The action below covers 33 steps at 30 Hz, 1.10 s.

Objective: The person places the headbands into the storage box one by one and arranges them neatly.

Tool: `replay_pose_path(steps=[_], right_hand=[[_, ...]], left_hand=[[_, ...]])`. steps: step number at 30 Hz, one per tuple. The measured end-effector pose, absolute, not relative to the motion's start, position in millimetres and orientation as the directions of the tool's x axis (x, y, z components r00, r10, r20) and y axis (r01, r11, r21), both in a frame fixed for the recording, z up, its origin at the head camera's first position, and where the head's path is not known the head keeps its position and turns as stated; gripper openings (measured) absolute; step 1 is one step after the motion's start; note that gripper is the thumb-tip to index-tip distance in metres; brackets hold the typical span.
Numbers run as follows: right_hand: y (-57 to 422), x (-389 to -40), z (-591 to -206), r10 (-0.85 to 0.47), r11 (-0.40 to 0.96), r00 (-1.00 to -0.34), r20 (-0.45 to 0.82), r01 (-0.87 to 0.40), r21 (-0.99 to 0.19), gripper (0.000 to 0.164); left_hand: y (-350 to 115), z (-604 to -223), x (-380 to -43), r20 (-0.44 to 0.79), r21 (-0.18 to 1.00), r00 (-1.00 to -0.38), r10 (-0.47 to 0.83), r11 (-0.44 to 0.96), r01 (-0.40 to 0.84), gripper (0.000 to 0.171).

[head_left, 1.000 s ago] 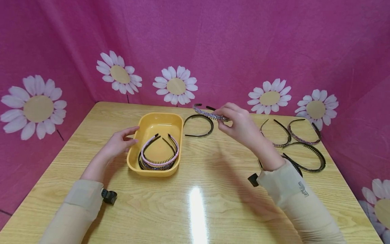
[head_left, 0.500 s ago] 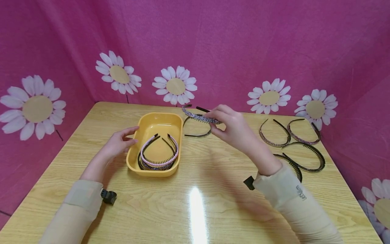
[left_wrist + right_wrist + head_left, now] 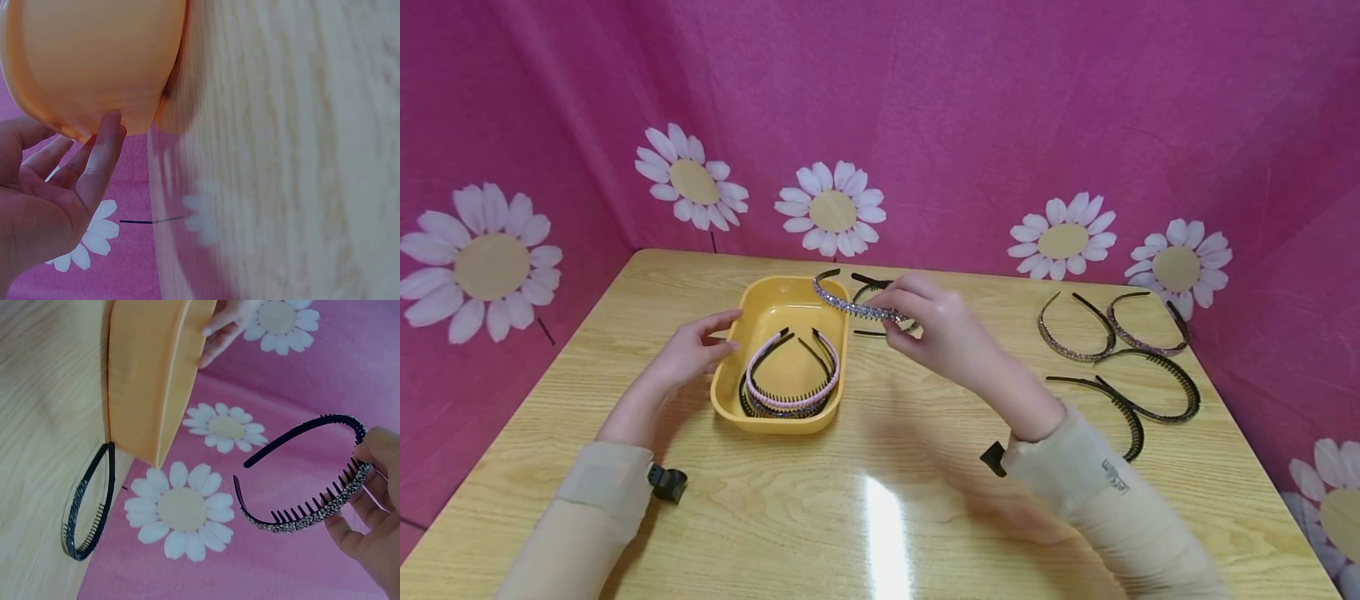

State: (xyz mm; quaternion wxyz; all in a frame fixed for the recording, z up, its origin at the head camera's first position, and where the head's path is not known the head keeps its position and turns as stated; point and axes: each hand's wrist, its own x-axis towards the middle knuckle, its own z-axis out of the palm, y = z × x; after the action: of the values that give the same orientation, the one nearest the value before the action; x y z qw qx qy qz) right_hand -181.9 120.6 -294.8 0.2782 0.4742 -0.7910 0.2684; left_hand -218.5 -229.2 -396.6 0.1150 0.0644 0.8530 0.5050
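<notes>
My right hand (image 3: 936,329) pinches a glittery silver-purple headband (image 3: 853,308) by one side, and it hovers above the tray's right rim. Black comb teeth line its inside, seen in the right wrist view on the same headband (image 3: 300,519). My left hand (image 3: 692,350) holds the left rim of a yellow plastic tray (image 3: 722,400). In the left wrist view one digit lies against the tray's outer wall (image 3: 94,56) while others reach the rim. Stacked in the tray's near end are several headbands, a pink one (image 3: 790,405) on top.
On the table (image 3: 775,517), a black headband (image 3: 78,512) lies right of the tray, partly behind my right hand in the head view. Several more lie at the right: a glittery headband (image 3: 1078,357), a purplish one (image 3: 1150,348) and black toothed headbands (image 3: 1187,387).
My right hand has carried the glittery headband leftward and slightly down, from over the table to the tray's right rim. The left hand and the tray have stayed in place.
</notes>
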Motion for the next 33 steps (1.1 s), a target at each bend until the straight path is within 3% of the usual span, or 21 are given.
replay_pose_path(steps=[14,33], right_hand=[[85.9,-177.3,-311.5,-0.651,0.333,-0.285,0.704,-0.940,-0.072,0.022],[53.0,-177.4,-352.6,-0.708,0.364,-0.306,0.636,-0.930,-0.042,0.020]], left_hand=[[-228.2,-394.2,-218.0,-0.134,0.879,-0.964,0.229,0.478,-0.008,0.057],[-227.6,-395.1,-217.4,-0.112,0.881,-0.963,0.244,0.473,0.017,0.058]])
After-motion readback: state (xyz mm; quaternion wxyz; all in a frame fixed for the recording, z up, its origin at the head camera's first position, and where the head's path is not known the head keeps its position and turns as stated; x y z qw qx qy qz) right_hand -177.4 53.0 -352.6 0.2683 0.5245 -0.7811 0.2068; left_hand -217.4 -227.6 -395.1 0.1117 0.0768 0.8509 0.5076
